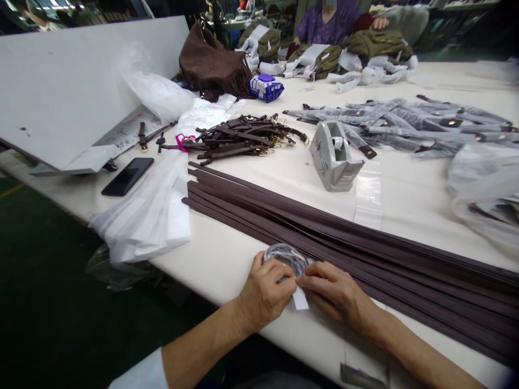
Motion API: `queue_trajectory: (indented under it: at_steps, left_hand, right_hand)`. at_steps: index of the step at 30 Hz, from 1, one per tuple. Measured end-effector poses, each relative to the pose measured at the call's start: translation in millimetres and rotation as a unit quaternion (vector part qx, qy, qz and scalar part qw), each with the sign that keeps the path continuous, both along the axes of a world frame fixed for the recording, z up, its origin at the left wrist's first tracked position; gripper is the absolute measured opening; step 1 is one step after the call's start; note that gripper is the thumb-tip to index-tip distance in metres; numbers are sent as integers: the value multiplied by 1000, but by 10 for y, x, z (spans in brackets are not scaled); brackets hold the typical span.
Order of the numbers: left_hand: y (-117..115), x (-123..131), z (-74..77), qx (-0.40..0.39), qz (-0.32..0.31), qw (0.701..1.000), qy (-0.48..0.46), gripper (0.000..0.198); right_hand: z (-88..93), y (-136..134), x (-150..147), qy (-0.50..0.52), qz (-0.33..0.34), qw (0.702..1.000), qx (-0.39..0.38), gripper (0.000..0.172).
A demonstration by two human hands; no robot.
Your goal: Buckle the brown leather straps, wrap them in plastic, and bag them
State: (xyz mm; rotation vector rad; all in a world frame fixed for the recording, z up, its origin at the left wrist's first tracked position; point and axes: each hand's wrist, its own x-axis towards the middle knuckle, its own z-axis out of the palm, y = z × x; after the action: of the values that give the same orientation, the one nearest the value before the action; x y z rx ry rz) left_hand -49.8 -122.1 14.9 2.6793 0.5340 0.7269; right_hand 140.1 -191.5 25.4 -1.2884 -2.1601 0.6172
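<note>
My left hand [265, 294] and my right hand [334, 292] meet at the near edge of the white table [227, 254]. Both pinch a small plastic-wrapped bundle [286, 255] with a white paper tag [300, 298] hanging from it. The fingers of both hands are closed on it. Just beyond my hands lies a long row of dark brown leather straps [365, 237], running from the left to the far right.
A grey tape dispenser [334, 156] stands mid-table. A pile of short buckled straps [243, 138], white plastic bags [150, 210], a black phone [127, 176], a brown fringed bag [213, 65] and wrapped straps [409, 124] lie around. Another person [328, 24] sits at the far side.
</note>
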Motion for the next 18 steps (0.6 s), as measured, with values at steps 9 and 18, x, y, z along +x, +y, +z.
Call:
queue_trajectory:
  at_steps: [9,18]
  left_hand:
    - [14,-46,27,67,-46,995,59,14]
    - [63,-20,141,-55,-30,997,52,7]
  right_hand:
    - [37,-17,-87,-2,-47,997,-68,18]
    - [49,19,-93,-42,-51,995,-75,20]
